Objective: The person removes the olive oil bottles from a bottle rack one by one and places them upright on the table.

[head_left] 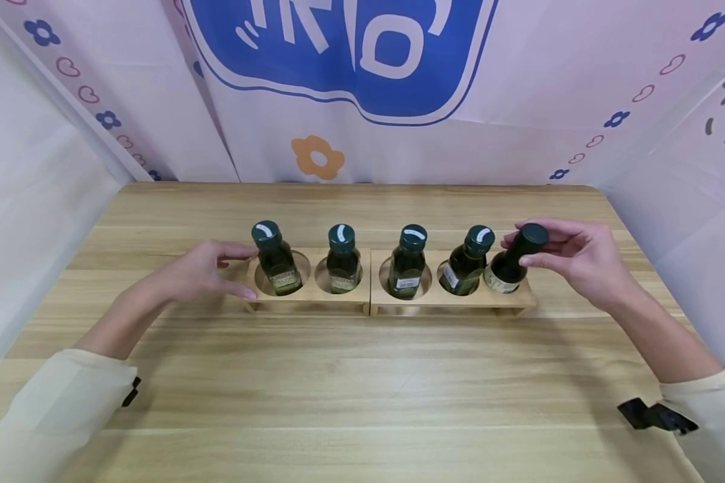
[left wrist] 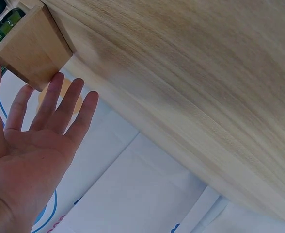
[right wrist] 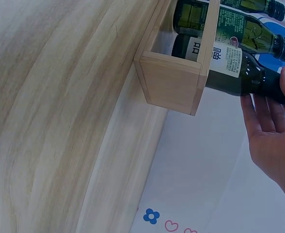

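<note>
Perhaps steadying the wooden rack point(left wrist: 35, 48), the spread left hand point(head_left: 208, 272) touches its end while the right hand point(head_left: 589, 258) pinches a dark bottle point(head_left: 510, 268)

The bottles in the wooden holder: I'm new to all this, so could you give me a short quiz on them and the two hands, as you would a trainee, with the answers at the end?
1. How many bottles show in the head view?
2. True or false: the left hand has its fingers wrapped around a bottle.
3. Which bottle does the right hand hold? A) leftmost B) middle C) rightmost

Key:
1. Five.
2. False; it is at the left end of the wooden holder.
3. C, the rightmost bottle, which is tilted.
</note>
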`<state>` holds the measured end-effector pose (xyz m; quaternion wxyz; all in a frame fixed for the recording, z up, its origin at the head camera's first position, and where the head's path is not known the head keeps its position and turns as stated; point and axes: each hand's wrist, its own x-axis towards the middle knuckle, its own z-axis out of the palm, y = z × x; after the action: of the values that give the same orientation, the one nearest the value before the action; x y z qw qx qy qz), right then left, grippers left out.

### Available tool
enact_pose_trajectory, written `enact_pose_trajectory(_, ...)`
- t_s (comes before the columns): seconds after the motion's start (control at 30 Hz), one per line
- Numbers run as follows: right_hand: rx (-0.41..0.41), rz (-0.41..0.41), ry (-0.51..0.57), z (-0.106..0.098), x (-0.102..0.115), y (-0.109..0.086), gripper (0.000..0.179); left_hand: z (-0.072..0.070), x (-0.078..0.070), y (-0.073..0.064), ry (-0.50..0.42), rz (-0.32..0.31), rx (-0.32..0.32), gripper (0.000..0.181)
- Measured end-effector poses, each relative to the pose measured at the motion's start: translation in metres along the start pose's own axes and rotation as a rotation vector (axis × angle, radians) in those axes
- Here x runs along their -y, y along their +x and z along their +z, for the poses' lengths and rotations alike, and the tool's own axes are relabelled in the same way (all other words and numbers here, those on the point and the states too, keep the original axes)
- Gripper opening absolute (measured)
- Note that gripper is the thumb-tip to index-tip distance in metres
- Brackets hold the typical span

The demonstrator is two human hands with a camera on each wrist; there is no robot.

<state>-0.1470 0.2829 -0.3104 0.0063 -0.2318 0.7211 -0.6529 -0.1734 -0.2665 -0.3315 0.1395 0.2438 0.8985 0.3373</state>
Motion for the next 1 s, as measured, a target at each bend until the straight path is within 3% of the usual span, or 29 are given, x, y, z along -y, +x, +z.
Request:
enact_pose_trajectory(0.4,0.01,-0.015,0.03,-0.002,0.005,0.002,0.045,0.0,0.0,0.0,-0.015,0.003,-0.003,0.071)
enact_pose_trajectory(1.0,-0.052,-0.043,0.057,-0.007,0.018,0.004,0.04,0.0,-0.002,0.0,-0.038,-0.002,0.003,0.072)
